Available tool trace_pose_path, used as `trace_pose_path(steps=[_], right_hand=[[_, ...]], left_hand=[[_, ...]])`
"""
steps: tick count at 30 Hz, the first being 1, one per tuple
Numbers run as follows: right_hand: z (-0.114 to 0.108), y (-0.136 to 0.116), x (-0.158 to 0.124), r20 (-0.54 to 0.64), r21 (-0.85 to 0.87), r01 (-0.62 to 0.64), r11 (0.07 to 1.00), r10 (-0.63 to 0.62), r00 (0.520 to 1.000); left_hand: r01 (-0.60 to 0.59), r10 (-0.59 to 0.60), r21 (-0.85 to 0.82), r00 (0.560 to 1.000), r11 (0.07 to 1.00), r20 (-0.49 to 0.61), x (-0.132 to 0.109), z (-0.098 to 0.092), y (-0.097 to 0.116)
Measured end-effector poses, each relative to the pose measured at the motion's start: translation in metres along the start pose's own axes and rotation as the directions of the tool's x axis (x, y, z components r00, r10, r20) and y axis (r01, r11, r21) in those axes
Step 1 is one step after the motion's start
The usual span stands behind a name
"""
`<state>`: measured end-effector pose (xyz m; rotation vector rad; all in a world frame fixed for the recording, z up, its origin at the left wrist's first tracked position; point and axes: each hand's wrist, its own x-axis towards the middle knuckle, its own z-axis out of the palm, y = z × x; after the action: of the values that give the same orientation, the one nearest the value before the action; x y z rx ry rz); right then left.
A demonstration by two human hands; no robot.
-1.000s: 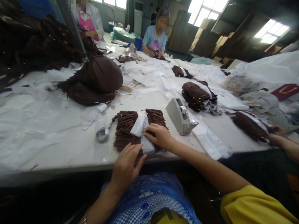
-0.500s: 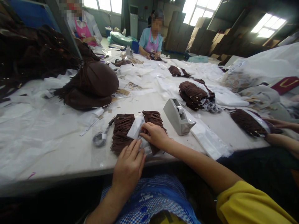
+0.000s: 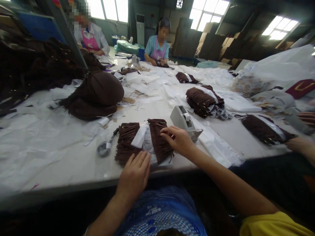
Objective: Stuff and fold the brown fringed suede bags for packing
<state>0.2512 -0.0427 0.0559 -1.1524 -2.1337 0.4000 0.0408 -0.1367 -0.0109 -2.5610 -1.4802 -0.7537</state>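
Note:
A dark brown fringed bag (image 3: 126,139) lies flat at the table's front edge, with a band of clear wrapping (image 3: 148,141) around its middle and a white paper tag (image 3: 138,137) on top. My left hand (image 3: 135,172) rests on the bag's near edge, fingers stretched and flat. Over the bag's right half is my right hand (image 3: 179,140), its fingers loosely bent, with nothing visible in them. Just beyond that hand stands a grey tape dispenser (image 3: 180,118). A plastic-wrapped strap coil (image 3: 104,149) lies left of the bag.
Wrapped fringed bags are stacked (image 3: 204,98) behind the dispenser; another bag (image 3: 264,129) lies at right by a co-worker's hand. White plastic sleeves (image 3: 218,147) lie beside the dispenser. A rounded brown bag (image 3: 98,93) sits at left. Two people work across the table (image 3: 66,170).
My right hand has come off the middle of the wrapping and moved right, towards the tape dispenser. My left hand stays on the bag's near edge. At right, the co-worker's hands have shifted.

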Motion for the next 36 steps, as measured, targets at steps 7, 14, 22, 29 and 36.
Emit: trace_pose_path(steps=[7, 14, 22, 29, 36], right_hand=[[0.038, -0.012, -0.012, 0.231, -0.076, 0.124, 0.989, -0.103, 0.968], [0.043, -0.015, -0.001, 0.234, -0.178, -0.139, 0.974, 0.179, 0.956], [0.050, -0.012, 0.001, 0.306, 0.127, -0.272, 0.954, 0.223, 0.925], [0.051, -0.011, -0.007, 0.259, 0.382, -0.325, 0.865, 0.238, 0.936], [0.046, -0.014, -0.006, 0.325, 0.504, -0.417, 0.756, 0.281, 0.903]], left_hand=[[0.010, -0.010, -0.012, 1.000, 1.000, -0.016, -0.002, -0.001, -0.001], [0.020, -0.023, -0.045, 0.998, 0.999, -0.057, -0.004, 0.003, -0.002], [0.068, -0.085, -0.130, 0.989, 0.989, -0.125, -0.008, 0.001, -0.006], [0.171, -0.209, -0.170, 0.947, 0.971, -0.243, 0.018, -0.017, -0.032], [0.278, -0.317, -0.350, 0.947, 0.895, -0.056, 0.027, -0.003, -0.037]])
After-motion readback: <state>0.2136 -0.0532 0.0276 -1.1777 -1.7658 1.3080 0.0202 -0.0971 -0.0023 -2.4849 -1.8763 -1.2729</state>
